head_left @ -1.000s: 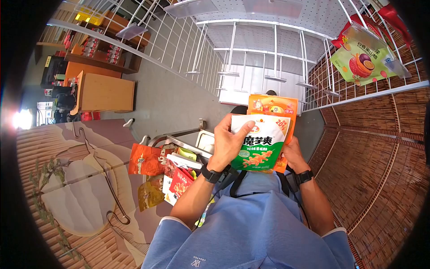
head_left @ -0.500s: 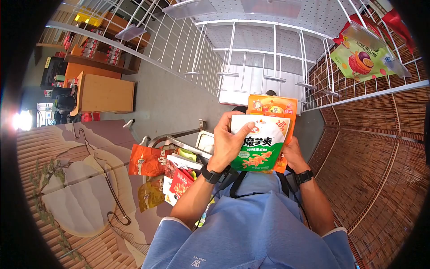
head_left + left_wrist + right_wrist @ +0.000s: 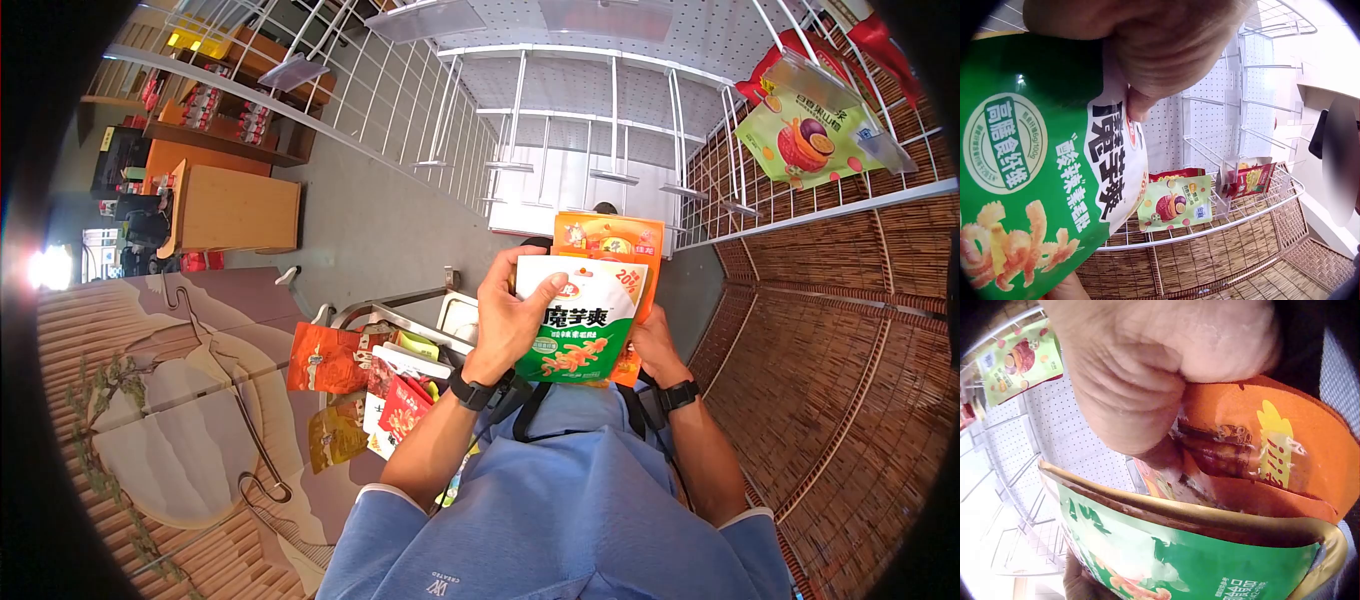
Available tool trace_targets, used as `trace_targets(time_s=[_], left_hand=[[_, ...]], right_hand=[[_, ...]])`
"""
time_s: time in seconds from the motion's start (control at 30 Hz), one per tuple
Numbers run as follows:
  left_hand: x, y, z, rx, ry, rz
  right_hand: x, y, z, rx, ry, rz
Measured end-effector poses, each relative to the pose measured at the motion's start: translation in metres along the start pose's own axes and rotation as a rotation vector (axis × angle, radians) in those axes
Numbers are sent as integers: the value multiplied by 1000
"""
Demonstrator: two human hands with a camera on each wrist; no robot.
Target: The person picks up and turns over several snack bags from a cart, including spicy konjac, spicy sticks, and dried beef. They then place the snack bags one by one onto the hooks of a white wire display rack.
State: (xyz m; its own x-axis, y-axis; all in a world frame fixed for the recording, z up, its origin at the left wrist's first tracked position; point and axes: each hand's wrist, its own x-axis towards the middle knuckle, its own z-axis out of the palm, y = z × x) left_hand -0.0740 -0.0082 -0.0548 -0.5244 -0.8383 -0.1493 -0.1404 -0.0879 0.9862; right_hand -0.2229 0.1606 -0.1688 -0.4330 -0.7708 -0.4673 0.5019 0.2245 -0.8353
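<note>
In the head view, the left hand (image 3: 508,318) grips a green and white snack packet (image 3: 585,335), thumb on its front near the top left corner. Behind it, the right hand (image 3: 655,345) holds orange packets (image 3: 610,232) by their lower right side. The left wrist view has the left hand (image 3: 1141,44) over the packet's white end, thumb pressing its face. Seen from the right wrist, the right hand (image 3: 1154,369) curls round the orange packets (image 3: 1310,444), beside the green packet (image 3: 1210,556). Its fingertips are partly hidden.
White wire racks (image 3: 590,125) stand ahead, with a light green packet (image 3: 808,140) hanging at the upper right. Left of the body, red, brown and white packets (image 3: 405,405) lie heaped by a metal-framed cart (image 3: 385,300). Woven panels (image 3: 810,380) stand at the right.
</note>
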Motion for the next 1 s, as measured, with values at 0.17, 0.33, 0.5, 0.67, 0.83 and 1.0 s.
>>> trace_targets(time_s=[0.17,0.33,0.5,0.67,0.83,1.0], left_hand=[[0,0,0,15,3,-11],[0,0,0,14,1,-13],[1,-1,0,-20,0,-18],[1,-2,0,-13,2,-18],[1,-3,1,-28,0,12],[0,0,1,-1,-7,5]], right_hand=[[1,3,-4,-9,-1,24],[1,4,-4,2,-12,38],[3,7,-4,-6,-19,23],[1,3,-4,-12,-16,25],[3,6,-7,-18,-26,44],[3,8,-5,7,-21,10]])
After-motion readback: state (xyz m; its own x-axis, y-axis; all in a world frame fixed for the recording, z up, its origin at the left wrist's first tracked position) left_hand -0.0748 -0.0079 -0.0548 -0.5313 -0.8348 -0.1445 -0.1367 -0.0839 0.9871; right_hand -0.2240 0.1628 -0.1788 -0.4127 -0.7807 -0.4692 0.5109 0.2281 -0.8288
